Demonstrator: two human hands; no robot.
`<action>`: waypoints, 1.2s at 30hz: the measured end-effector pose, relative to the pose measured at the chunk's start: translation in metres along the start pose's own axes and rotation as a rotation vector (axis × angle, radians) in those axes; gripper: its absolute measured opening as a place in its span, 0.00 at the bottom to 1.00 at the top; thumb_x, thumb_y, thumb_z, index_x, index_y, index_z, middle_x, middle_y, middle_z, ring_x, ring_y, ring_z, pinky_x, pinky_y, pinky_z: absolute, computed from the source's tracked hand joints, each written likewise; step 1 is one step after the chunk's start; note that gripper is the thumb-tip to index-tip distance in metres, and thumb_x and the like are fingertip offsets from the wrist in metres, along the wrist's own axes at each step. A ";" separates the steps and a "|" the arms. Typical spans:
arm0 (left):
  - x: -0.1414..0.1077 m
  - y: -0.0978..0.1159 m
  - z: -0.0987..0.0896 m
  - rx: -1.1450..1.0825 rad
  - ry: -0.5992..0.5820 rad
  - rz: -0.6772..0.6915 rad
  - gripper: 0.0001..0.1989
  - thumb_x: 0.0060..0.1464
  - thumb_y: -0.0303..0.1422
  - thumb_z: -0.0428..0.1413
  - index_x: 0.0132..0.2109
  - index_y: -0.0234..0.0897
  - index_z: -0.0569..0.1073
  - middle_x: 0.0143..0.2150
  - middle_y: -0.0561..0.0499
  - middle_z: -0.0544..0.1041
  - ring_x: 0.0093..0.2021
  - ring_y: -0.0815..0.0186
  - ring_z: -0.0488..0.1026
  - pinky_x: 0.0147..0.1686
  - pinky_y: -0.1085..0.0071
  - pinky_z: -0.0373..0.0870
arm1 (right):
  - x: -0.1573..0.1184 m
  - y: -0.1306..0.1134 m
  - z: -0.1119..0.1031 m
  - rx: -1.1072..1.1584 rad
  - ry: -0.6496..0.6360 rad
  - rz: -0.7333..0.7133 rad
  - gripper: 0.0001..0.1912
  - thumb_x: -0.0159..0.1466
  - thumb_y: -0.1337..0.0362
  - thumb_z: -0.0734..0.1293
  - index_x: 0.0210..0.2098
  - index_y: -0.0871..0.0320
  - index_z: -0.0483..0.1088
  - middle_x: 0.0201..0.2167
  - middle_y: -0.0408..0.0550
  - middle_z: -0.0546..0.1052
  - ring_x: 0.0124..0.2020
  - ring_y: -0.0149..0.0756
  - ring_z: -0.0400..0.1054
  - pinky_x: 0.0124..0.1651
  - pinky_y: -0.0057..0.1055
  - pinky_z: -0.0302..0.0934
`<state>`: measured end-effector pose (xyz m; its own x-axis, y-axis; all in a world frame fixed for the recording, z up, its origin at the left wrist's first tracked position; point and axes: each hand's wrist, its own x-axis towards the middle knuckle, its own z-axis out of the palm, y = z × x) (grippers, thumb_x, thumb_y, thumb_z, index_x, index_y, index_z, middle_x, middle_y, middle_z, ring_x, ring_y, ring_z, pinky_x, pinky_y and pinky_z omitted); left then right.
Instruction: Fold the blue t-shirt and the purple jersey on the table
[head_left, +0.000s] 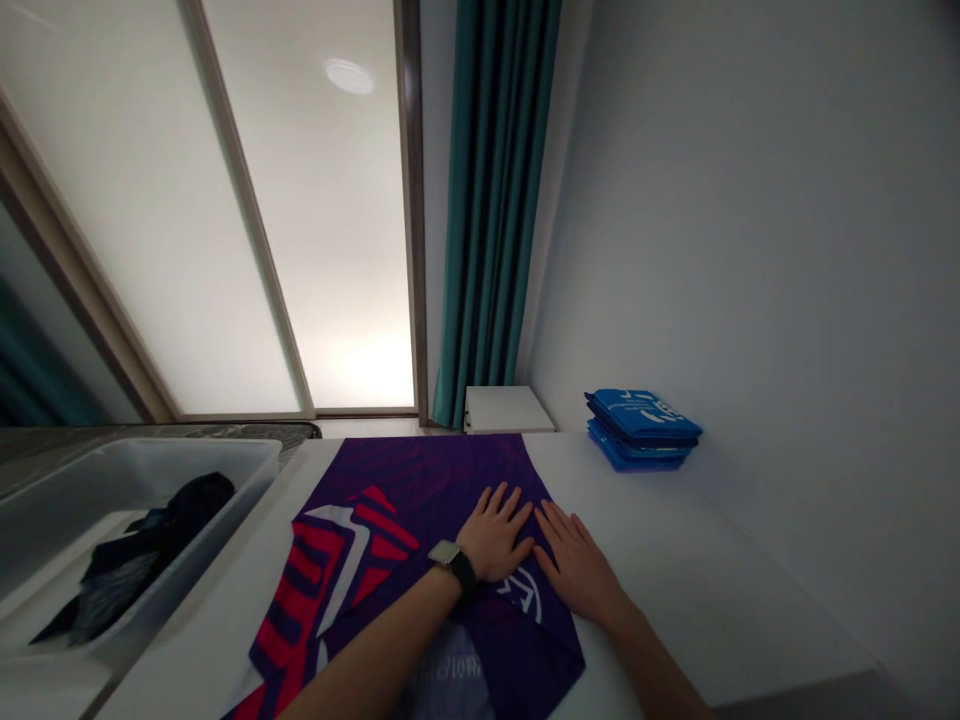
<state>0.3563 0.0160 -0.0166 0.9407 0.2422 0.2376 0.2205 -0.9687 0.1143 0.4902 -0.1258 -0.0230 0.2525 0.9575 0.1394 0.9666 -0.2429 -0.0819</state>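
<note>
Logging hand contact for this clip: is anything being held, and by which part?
Nothing is held: the left hand and right hand lie flat on the purple-and-red garment, with no grip.

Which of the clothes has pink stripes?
The purple garment under the left hand and right hand. The folded blue stack by the wall and the dark clothes in the gray bin show no pink.

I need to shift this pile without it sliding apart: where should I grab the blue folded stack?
Take the blue folded stack from the near side, fingers under its lowest layer and thumb on top. The wall stands close on its right, and the layers sit slightly offset, so gripping only the top could slide them across the white table.
</note>
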 end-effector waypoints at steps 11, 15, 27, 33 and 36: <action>0.000 -0.001 0.004 -0.016 0.010 -0.009 0.30 0.64 0.50 0.38 0.67 0.42 0.57 0.70 0.46 0.54 0.70 0.50 0.46 0.65 0.49 0.46 | -0.012 0.011 0.001 -0.004 -0.025 -0.034 0.35 0.69 0.45 0.46 0.69 0.57 0.46 0.69 0.49 0.49 0.70 0.42 0.41 0.69 0.48 0.36; 0.001 -0.002 0.004 -0.029 -0.004 -0.007 0.32 0.63 0.53 0.39 0.67 0.42 0.56 0.70 0.45 0.54 0.70 0.50 0.45 0.65 0.48 0.45 | -0.017 0.013 0.001 0.037 -0.014 -0.039 0.33 0.70 0.46 0.47 0.68 0.58 0.49 0.68 0.50 0.52 0.69 0.41 0.44 0.69 0.47 0.38; 0.001 0.000 -0.004 -0.080 -0.027 -0.008 0.37 0.58 0.59 0.42 0.67 0.46 0.57 0.70 0.46 0.53 0.70 0.48 0.44 0.65 0.47 0.44 | -0.037 0.008 -0.014 0.147 -0.016 -0.194 0.28 0.70 0.54 0.54 0.67 0.54 0.52 0.67 0.49 0.56 0.68 0.38 0.47 0.69 0.45 0.42; 0.001 0.001 -0.004 -0.067 -0.024 -0.012 0.36 0.58 0.59 0.42 0.67 0.46 0.57 0.71 0.45 0.53 0.70 0.48 0.45 0.65 0.47 0.44 | -0.053 0.006 -0.026 0.121 -0.094 -0.205 0.30 0.70 0.53 0.52 0.69 0.54 0.46 0.69 0.47 0.51 0.69 0.39 0.44 0.70 0.46 0.39; 0.001 0.001 -0.004 -0.060 -0.023 -0.008 0.35 0.59 0.57 0.42 0.67 0.47 0.56 0.70 0.46 0.53 0.70 0.49 0.44 0.65 0.47 0.45 | -0.060 0.006 -0.029 0.125 -0.095 -0.205 0.30 0.70 0.53 0.52 0.69 0.53 0.46 0.69 0.47 0.50 0.69 0.40 0.43 0.70 0.46 0.38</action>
<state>0.3566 0.0152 -0.0126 0.9449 0.2478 0.2141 0.2127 -0.9615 0.1739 0.4823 -0.1890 -0.0032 0.0405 0.9965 0.0727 0.9827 -0.0266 -0.1833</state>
